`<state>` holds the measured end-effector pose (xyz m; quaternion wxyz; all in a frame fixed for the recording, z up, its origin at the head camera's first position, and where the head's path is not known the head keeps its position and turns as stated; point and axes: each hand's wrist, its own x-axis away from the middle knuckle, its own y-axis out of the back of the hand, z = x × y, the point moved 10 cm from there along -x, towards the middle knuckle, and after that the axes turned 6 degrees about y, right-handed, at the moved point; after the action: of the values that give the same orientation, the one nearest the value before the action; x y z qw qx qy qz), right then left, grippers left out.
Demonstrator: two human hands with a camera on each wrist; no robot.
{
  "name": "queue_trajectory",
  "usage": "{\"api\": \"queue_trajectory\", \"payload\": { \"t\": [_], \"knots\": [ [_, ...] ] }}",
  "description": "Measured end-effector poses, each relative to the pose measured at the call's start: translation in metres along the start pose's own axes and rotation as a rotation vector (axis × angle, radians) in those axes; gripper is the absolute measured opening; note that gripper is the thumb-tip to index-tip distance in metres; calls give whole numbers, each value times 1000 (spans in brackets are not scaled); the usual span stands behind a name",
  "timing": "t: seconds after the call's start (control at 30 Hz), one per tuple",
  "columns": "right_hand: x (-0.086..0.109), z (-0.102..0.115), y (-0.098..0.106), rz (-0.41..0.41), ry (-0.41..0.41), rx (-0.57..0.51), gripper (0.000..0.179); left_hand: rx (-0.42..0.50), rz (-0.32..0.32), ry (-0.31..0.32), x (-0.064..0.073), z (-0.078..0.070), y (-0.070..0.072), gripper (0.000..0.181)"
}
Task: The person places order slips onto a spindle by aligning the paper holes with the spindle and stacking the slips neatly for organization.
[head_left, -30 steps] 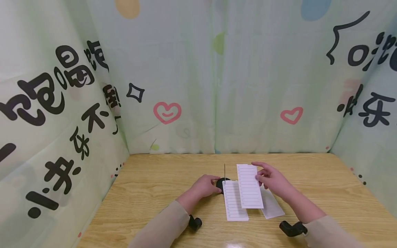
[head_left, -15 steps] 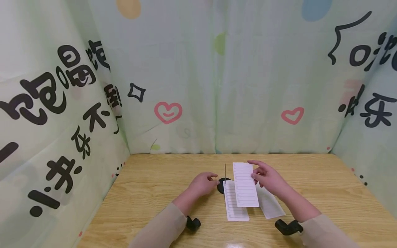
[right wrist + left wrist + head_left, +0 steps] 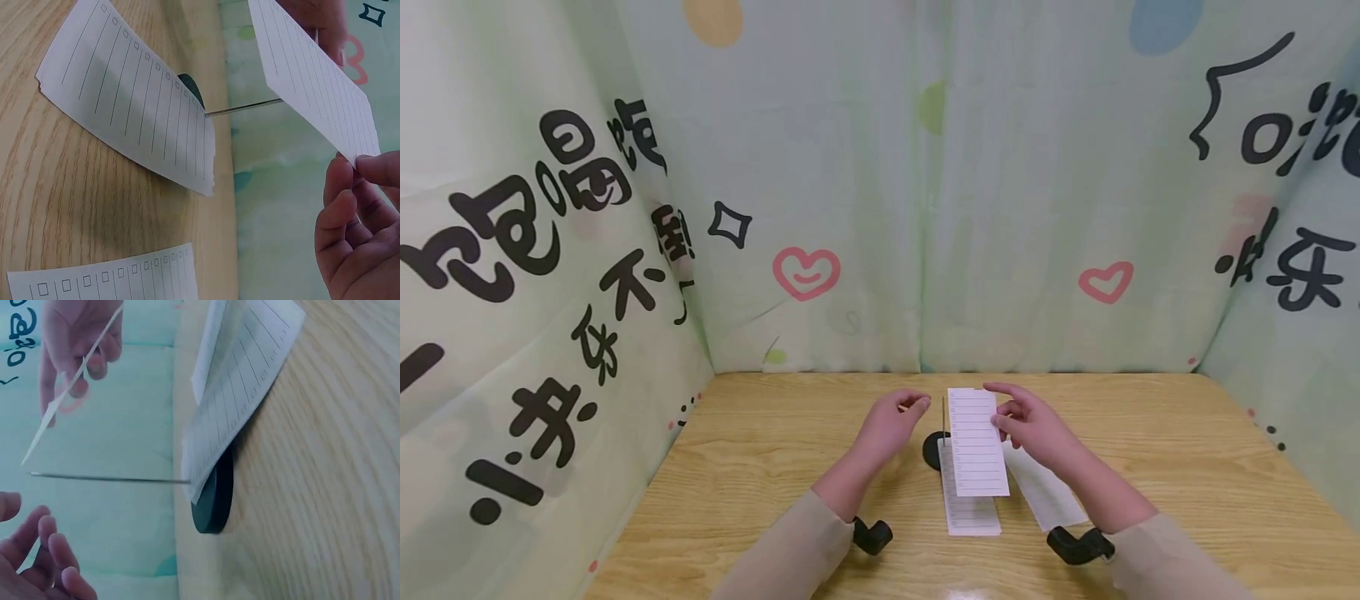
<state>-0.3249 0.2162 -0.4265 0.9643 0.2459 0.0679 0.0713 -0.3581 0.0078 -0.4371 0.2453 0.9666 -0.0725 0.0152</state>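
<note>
My right hand pinches a white lined checklist sheet by its right edge, thumb against fingers. The sheet hangs beside the upright metal rod of a paper spike. In the left wrist view, an edge of that sheet lies close to the rod's tip. Several lined sheets are stuck low on the rod, over the round black base. Left of the rod, my left hand is raised with loosely bent fingers and holds nothing. The held sheet hides part of the stuck sheets in the head view.
More paper sheets lie on the wooden table to the right of the spike, partly behind my right arm. A black wrist mount sits on each sleeve. Patterned curtains stand behind and at both sides.
My left hand has let go of the black base and risen beside the rod's top. My right hand has carried the held sheet left and slightly upward, toward the rod.
</note>
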Motion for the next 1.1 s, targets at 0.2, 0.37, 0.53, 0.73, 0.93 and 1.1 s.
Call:
{"api": "queue_trajectory", "payload": {
  "t": [0.2,0.37,0.53,0.73,0.93,1.1],
  "knots": [
    [-6,6,-6,-1,13,-13,53,71,-56,-20,-1,-13,4,31],
    [-8,10,-8,0,11,-15,52,89,-65,-21,-4,-15,0,28],
    [-8,11,-10,0,11,-16,52,95,-60,-14,-5,-18,-3,27],
    [-7,9,-10,-2,-8,-14,53,84,-56,-39,-5,-22,-5,21],
    [-8,8,-9,-5,-4,-15,52,80,-51,-61,-6,-24,-6,17],
    [-8,8,-10,-4,3,-15,53,74,-46,-36,-6,-23,-6,18]
  ]
}}
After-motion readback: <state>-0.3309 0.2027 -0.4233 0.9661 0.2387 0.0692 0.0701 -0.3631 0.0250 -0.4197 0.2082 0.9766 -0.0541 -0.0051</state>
